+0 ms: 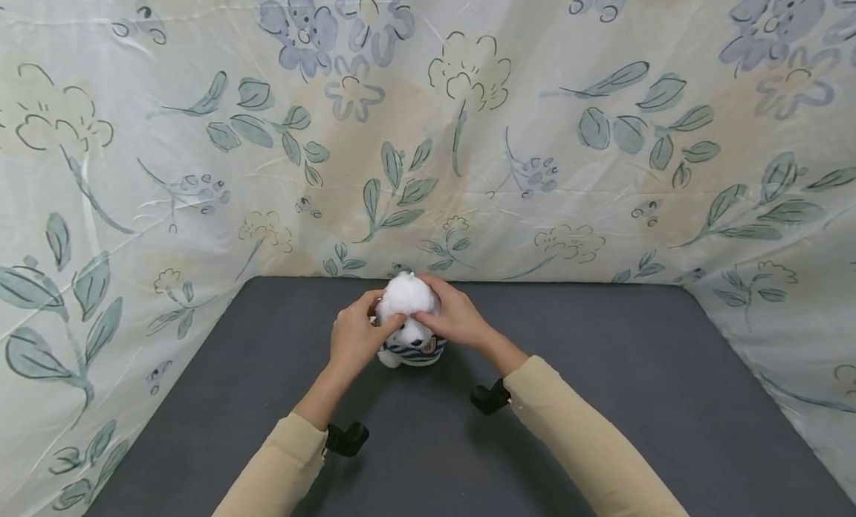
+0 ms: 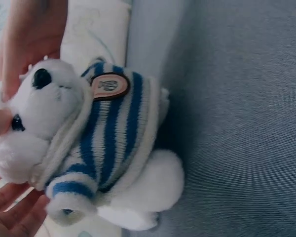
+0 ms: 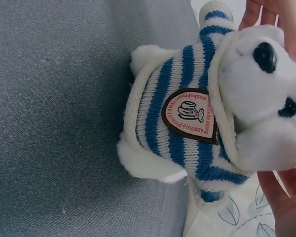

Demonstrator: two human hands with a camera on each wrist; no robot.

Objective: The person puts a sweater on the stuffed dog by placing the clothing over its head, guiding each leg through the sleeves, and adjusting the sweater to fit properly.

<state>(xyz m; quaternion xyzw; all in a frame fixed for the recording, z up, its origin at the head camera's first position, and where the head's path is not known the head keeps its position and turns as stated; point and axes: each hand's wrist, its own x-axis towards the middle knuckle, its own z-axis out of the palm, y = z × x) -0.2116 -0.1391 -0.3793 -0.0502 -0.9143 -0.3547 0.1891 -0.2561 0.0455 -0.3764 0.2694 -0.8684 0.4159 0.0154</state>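
A white plush toy [image 1: 405, 298] with a black nose and dark eyes sits on the dark table near its back edge. It wears a blue-and-white striped knitted sweater [image 2: 106, 143] with a brown-edged pink badge [image 3: 190, 117] on the chest. My left hand [image 1: 354, 335] holds one side of the toy's head, thumb on the face beside an eye. From the other side my right hand [image 1: 461, 316] grips the head too, its thumb also on the face. Parts of the far fingers are hidden behind the head.
The dark grey table [image 1: 267, 398] stretches around the toy to both sides and toward me. A floral cloth [image 1: 414, 168] hangs behind the table and along its sides. Black wrist cameras sit under both beige sleeves [image 1: 588, 435].
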